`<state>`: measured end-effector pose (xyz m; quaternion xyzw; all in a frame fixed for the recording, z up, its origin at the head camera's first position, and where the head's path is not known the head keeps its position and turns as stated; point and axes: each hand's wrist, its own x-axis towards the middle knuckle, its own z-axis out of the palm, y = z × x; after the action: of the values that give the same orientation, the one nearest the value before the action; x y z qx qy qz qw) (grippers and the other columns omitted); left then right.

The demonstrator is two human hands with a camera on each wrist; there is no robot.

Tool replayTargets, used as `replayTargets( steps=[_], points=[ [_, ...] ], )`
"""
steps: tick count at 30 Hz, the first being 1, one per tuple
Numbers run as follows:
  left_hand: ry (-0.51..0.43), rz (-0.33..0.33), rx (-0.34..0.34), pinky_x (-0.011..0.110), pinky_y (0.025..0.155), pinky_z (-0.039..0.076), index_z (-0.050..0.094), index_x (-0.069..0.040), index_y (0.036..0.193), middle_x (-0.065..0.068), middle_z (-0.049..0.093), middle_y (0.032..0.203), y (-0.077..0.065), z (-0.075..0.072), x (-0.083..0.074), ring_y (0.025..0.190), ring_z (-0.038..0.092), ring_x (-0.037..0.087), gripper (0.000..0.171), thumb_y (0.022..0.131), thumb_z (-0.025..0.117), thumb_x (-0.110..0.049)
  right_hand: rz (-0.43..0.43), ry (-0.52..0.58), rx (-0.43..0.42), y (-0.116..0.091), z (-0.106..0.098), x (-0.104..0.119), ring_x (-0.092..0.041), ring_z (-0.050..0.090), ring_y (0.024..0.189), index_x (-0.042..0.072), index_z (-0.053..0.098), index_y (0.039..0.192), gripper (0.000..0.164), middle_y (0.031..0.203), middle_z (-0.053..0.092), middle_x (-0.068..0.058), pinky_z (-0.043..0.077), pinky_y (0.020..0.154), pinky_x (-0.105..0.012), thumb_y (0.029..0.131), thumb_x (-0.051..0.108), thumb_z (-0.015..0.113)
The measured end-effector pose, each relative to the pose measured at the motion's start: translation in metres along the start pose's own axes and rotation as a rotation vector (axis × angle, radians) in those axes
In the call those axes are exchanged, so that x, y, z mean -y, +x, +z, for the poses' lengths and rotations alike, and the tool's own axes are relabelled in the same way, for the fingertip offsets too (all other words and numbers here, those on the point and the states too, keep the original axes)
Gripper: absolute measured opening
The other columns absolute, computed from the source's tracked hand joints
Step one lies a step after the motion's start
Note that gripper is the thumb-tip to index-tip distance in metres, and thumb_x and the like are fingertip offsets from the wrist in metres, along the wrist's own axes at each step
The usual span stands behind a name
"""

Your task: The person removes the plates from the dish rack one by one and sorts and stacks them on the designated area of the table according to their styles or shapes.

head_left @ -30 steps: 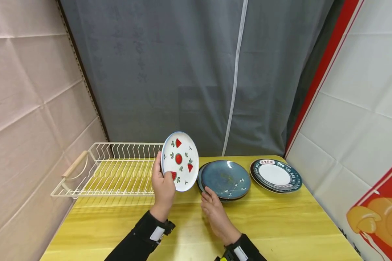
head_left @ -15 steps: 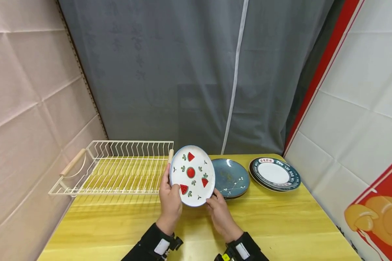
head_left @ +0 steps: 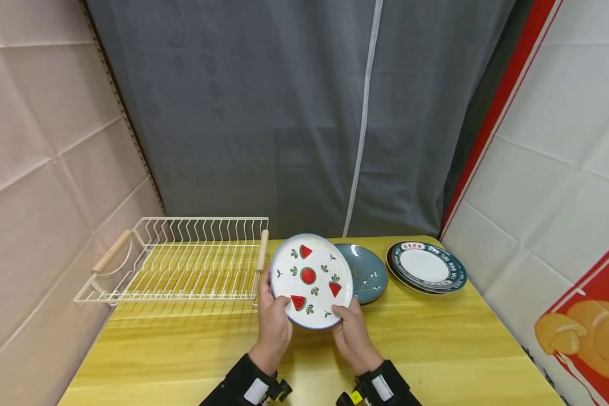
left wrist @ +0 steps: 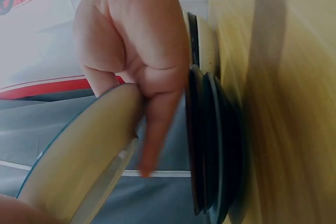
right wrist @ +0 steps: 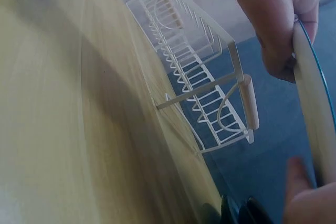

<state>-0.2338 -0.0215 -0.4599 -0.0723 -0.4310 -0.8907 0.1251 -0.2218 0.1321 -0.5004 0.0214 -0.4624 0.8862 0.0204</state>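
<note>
A white plate (head_left: 314,262) with a blue rim and watermelon pictures is tilted above the table in the head view. My left hand (head_left: 274,327) grips its left edge, thumb on the face. At the lower right edge my right hand (head_left: 354,335) pinches it, thumb on top and fingers underneath. The left wrist view gives the plate's pale underside (left wrist: 79,145), with my right hand (left wrist: 136,40) above. Edge-on in the right wrist view, the plate hides part of the hands. Behind it, a stack of blue plates (head_left: 367,273) is partly covered.
A white wire dish rack (head_left: 203,218) with wooden handles stands on the left of the wooden table (head_left: 182,349). At the right lies a stack of plates, the top one white with a dark green lettered rim (head_left: 426,265). A grey curtain (head_left: 223,113) hangs behind.
The watermelon plate has moved right and down, away from the rack, with its face turning upward. My right hand has left the blue plates and taken hold of its right edge.
</note>
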Motion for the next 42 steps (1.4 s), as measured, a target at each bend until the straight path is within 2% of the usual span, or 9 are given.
replayTargets(
  steps=[5,10,14,17,19,23,33,38,42],
  points=[
    [0.026,-0.037,0.041,0.016,0.105,0.04,0.015,0.003,0.153,0.021,0.019,0.161,0.0,-0.003,0.008,0.147,0.021,0.033,0.081,0.076,0.031,0.024,-0.017,0.089,-0.022,0.001,-0.007,0.008,-0.016,0.035,0.143,0.015,0.013,0.158,0.061,0.163,0.023,-0.006,0.04,0.109,-0.023,0.102,-0.006,0.024],
    [0.097,-0.106,0.147,0.012,0.105,0.035,0.01,0.001,0.155,0.019,0.013,0.164,0.001,-0.004,0.01,0.151,0.012,0.031,0.075,0.086,0.037,0.012,-0.038,0.095,-0.072,0.007,-0.013,0.023,-0.021,0.026,0.148,0.012,0.013,0.157,0.055,0.162,0.023,-0.007,0.038,0.111,-0.023,0.105,-0.001,0.024],
    [0.182,-0.156,0.186,0.033,0.121,0.019,0.008,0.001,0.156,0.02,0.01,0.163,0.001,-0.004,0.009,0.15,0.011,0.035,0.074,0.088,0.04,0.006,-0.06,0.092,-0.13,0.013,-0.019,0.033,-0.022,0.023,0.149,0.008,0.008,0.157,0.057,0.163,0.019,-0.009,0.032,0.116,-0.026,0.104,-0.004,0.024],
    [0.26,-0.183,0.183,0.054,0.12,0.011,0.009,-0.001,0.156,0.021,0.014,0.161,-0.002,-0.009,0.009,0.147,0.016,0.04,0.076,0.088,0.042,0.004,-0.079,0.075,-0.187,0.017,-0.024,0.037,-0.023,0.022,0.149,0.008,0.003,0.158,0.061,0.164,0.016,-0.011,0.029,0.118,-0.029,0.102,-0.006,0.023],
    [0.302,-0.189,0.193,0.058,0.12,0.012,0.011,-0.002,0.156,0.02,0.016,0.161,-0.005,-0.015,0.01,0.146,0.017,0.041,0.076,0.088,0.043,0.002,-0.101,0.053,-0.233,0.022,-0.027,0.039,-0.024,0.023,0.148,0.007,0.002,0.158,0.063,0.163,0.016,-0.013,0.029,0.118,-0.03,0.101,-0.008,0.023],
    [0.355,-0.182,0.22,0.057,0.119,0.017,0.017,-0.002,0.155,0.017,0.021,0.16,-0.008,-0.024,0.007,0.145,0.02,0.041,0.073,0.088,0.044,0.0,-0.132,0.012,-0.321,0.033,-0.035,0.043,-0.026,0.027,0.145,0.006,0.003,0.158,0.066,0.162,0.017,-0.017,0.035,0.115,-0.031,0.097,-0.01,0.024],
    [0.249,-0.266,0.228,0.058,0.12,0.011,0.025,0.011,0.148,0.024,0.021,0.157,-0.033,-0.024,0.002,0.144,0.019,0.042,0.065,0.085,0.041,0.005,-0.138,0.029,-0.42,0.047,-0.037,0.039,-0.029,0.027,0.146,0.01,-0.003,0.158,0.07,0.163,0.012,-0.017,0.031,0.117,-0.041,0.097,-0.011,0.024],
    [0.222,-0.303,0.24,0.051,0.117,0.018,0.031,0.009,0.144,0.02,0.026,0.154,-0.041,-0.019,0.009,0.141,0.026,0.035,0.059,0.086,0.042,0.004,-0.164,0.026,-0.391,0.053,-0.039,0.037,-0.03,0.027,0.145,0.009,-0.001,0.159,0.069,0.163,0.012,-0.019,0.031,0.117,-0.043,0.098,-0.011,0.026],
    [0.235,-0.31,0.226,0.042,0.112,0.026,0.035,0.009,0.142,0.016,0.034,0.15,-0.041,-0.019,0.013,0.135,0.033,0.028,0.057,0.085,0.043,0.004,-0.121,-0.017,-0.335,0.051,-0.043,0.045,-0.029,0.024,0.147,0.008,-0.001,0.159,0.067,0.164,0.012,-0.018,0.027,0.119,-0.041,0.101,-0.008,0.029]
  ],
)
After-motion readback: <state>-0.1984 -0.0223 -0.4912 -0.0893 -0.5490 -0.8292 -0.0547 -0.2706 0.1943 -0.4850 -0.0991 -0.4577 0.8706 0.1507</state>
